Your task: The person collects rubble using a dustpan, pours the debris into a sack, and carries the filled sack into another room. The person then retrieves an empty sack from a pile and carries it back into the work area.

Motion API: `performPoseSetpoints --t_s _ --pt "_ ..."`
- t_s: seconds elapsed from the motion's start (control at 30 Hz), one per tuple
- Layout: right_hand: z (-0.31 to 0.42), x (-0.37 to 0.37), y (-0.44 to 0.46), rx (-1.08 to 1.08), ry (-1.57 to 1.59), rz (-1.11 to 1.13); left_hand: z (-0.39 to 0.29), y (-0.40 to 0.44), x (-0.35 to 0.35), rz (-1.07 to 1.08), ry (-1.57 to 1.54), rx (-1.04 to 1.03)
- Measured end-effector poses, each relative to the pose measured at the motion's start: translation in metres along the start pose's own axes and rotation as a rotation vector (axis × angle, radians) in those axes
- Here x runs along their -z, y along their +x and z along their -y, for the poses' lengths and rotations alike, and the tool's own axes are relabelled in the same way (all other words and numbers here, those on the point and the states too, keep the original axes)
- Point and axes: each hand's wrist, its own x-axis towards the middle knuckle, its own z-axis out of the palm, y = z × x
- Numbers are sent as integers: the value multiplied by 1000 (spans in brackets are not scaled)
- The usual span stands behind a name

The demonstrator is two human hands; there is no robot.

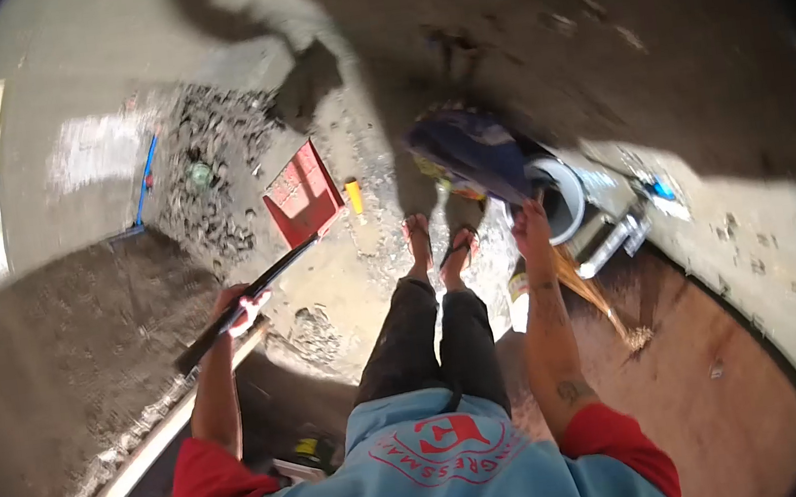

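My left hand (242, 310) is closed around the black handle (268, 279) of a red dustpan (303, 193). The pan is low over the dusty floor, beside a yellow cylinder (354, 195); whether it touches the floor I cannot tell. My right hand (530, 225) grips the edge of a dark blue sack (475, 150), which hangs out in front of my feet and is blurred. Some yellow shows along its lower side. What the sack contains is hidden.
Grey rubble (209, 162) lies at the left wall, near a blue rod (147, 180). A grey bucket (566, 198) stands right of the sack, with a straw broom (593, 296) near it. A wooden board (146, 458) runs along the lower left.
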Motion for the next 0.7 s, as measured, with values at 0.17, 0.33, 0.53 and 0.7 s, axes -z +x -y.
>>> performPoseSetpoints --t_s 0.17,0.33,0.53,0.7 --pt "6 11 0 -47 -32 -8 -39 129 176 428 -273 -116" --pt "24 -22 -16 -69 -247 -75 -76 206 261 283 -617 -506" --pt "26 -25 -2 -28 -504 -58 -80 268 383 596 -788 -992" --pt "16 -43 10 -142 -427 -238 -55 292 348 274 -997 -1054"
